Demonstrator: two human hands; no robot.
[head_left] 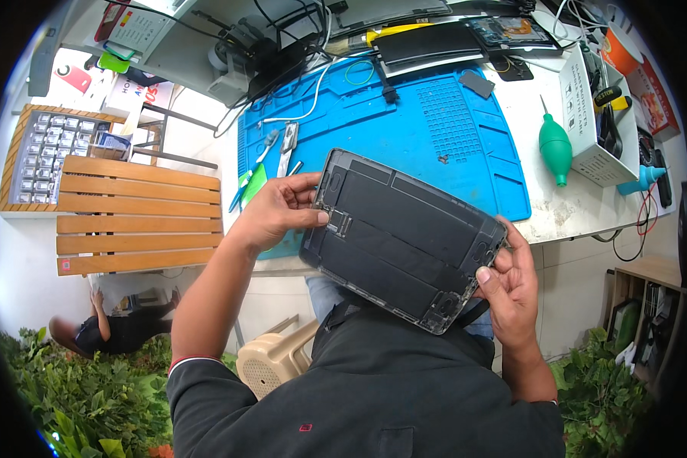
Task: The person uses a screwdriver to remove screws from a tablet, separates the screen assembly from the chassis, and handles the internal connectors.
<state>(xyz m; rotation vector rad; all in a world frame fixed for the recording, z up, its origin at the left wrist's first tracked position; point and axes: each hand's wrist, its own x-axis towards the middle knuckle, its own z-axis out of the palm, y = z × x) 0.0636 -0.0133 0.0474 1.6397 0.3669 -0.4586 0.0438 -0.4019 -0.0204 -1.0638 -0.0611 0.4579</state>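
An opened tablet back housing (393, 244), dark grey with batteries and small parts inside, is held tilted over the near edge of the blue silicone mat (374, 130). My left hand (282, 210) grips its left end, thumb on the inside by a small board. My right hand (504, 286) grips the right end with thumb on the rim. Left of the tablet on the mat lie a brush (264, 153), a metal tool (286, 149) and a green card (254, 183).
A green air blower (555, 149) stands beside a white box of tools (595, 160) at right. Cables and tablet parts (427, 46) line the back. A slatted wooden bench (137, 217) is at left, near another person (99, 324). A plastic stool (271, 359) is below.
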